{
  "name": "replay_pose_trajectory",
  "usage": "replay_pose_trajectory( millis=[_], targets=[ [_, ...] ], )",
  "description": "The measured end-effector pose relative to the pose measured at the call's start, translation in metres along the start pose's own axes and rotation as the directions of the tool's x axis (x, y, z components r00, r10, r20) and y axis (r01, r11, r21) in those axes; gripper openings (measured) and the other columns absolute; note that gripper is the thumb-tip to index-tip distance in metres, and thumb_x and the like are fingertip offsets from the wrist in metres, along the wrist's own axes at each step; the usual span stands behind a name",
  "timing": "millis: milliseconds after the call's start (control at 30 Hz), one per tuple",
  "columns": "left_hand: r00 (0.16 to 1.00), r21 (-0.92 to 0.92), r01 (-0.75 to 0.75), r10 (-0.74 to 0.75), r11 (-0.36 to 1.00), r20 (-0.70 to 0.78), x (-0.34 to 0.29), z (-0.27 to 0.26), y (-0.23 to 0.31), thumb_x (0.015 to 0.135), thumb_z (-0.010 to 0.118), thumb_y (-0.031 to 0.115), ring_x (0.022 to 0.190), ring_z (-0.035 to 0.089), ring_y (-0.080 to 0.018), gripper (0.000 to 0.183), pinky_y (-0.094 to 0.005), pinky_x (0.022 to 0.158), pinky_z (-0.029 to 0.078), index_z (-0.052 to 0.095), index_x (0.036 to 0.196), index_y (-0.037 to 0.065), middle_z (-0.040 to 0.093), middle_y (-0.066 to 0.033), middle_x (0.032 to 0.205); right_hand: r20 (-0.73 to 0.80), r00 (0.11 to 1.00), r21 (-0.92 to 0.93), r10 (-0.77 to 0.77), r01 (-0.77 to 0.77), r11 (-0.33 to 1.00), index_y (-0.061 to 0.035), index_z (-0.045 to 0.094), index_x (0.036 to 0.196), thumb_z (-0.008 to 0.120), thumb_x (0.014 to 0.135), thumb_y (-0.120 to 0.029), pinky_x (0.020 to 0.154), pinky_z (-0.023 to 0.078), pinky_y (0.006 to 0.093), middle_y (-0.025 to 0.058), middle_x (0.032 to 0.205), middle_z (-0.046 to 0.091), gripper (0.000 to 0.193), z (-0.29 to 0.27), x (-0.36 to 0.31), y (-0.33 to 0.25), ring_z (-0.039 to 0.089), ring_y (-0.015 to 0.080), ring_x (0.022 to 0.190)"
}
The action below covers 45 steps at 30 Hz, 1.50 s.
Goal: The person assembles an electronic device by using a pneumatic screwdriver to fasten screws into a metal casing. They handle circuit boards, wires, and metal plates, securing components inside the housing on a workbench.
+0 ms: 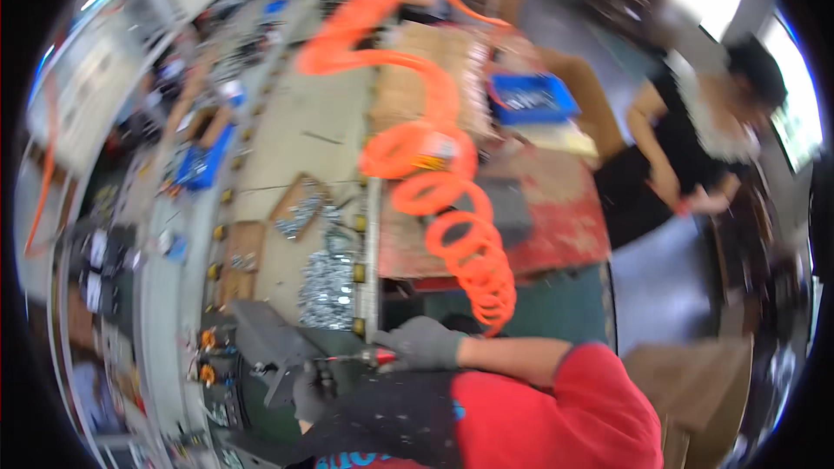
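Observation:
My right hand (427, 343), in a grey glove, is closed around a screwdriver-like tool with a red handle (379, 357). Its thin shaft points left, toward a dark grey flat part (271, 339) with angled edges. Below the shaft's tip, my left hand (311, 393), also gloved in grey, has its fingers curled in against the part's lower right side. Whatever those fingers grip is hidden and blurred. An orange coiled hose (473, 265) hangs down to just behind my right hand; its lower end is out of sight.
Loose shiny metal pieces (327, 291) lie piled ahead on the bench, beside a tray of small hardware (300, 207). A red worn table (565, 217) carries a blue bin (532, 98). Another person (686, 139) is at the right. A cardboard box (695, 382) stands behind at lower right.

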<state>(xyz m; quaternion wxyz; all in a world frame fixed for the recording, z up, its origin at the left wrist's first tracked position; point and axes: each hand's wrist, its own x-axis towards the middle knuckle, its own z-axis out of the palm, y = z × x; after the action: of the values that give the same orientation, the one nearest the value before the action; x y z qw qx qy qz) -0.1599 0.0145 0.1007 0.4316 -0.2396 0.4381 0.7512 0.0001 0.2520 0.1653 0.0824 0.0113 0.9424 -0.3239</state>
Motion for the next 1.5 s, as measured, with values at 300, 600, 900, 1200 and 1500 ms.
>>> replay_pose_trajectory(
  millis=[300,600,900,1200,1500],
  targets=[
    [0.955,0.030,-0.177,0.164,0.984,0.249,-0.012,-0.025,-0.011,0.091,0.058,0.037,0.049,0.028,-0.0072,0.026,-0.0222,0.044,0.024,0.049,0.090,0.012,0.036,0.0043,0.061,0.232,0.973,0.006,-0.018,0.017,1.000,-0.0114,0.048,0.120,0.058,0.083,-0.049,0.068,0.048,0.0458,0.0192,0.086,0.065,0.054,-0.009,0.032,-0.022,0.063,0.0383,0.079],
    [0.925,0.209,-0.373,0.379,0.904,0.010,-0.037,-0.012,-0.012,0.087,0.065,0.033,0.050,0.032,-0.0067,0.031,-0.0218,0.042,0.025,0.054,0.093,0.005,0.041,0.0023,0.062,0.273,0.952,-0.038,-0.140,0.156,0.987,-0.0128,0.048,0.123,0.052,0.085,-0.058,0.060,0.047,0.0456,0.0181,0.075,0.063,0.060,0.003,0.053,-0.014,0.062,0.0374,0.067],
    [0.922,-0.079,-0.355,0.363,0.932,0.138,-0.055,-0.014,-0.020,0.096,0.050,0.031,0.058,0.036,-0.0074,0.037,-0.0227,0.053,0.031,0.051,0.119,0.002,0.039,0.0027,0.067,0.324,0.924,-0.009,-0.205,0.219,0.976,-0.0151,0.054,0.119,0.052,0.084,-0.057,0.066,0.049,0.0448,0.0183,0.086,0.065,0.055,0.012,0.079,-0.021,0.064,0.0352,0.076],
    [0.719,0.471,-0.315,0.532,0.824,-0.447,-0.114,-0.061,-0.013,0.089,0.058,0.039,0.067,0.055,-0.0124,0.038,-0.0280,0.057,0.042,0.067,0.104,0.005,0.059,-0.0044,0.073,0.123,0.931,0.230,-0.343,0.310,0.923,-0.0032,0.052,0.118,0.064,0.079,-0.054,0.065,0.049,0.0402,0.0205,0.082,0.063,0.066,0.069,0.105,-0.016,0.064,0.0353,0.077],
    [0.331,0.696,0.363,0.613,0.620,-0.718,-0.102,-0.217,0.067,0.074,0.065,0.040,0.096,0.063,-0.0360,0.052,-0.0390,0.083,0.049,0.064,0.107,0.000,0.066,-0.0193,0.101,0.368,0.872,0.392,-0.324,0.171,0.904,-0.0026,0.046,0.125,0.077,0.064,-0.050,0.080,0.046,0.0389,0.0195,0.098,0.060,0.083,0.107,0.115,-0.065,0.059,0.0349,0.090]
  ],
)
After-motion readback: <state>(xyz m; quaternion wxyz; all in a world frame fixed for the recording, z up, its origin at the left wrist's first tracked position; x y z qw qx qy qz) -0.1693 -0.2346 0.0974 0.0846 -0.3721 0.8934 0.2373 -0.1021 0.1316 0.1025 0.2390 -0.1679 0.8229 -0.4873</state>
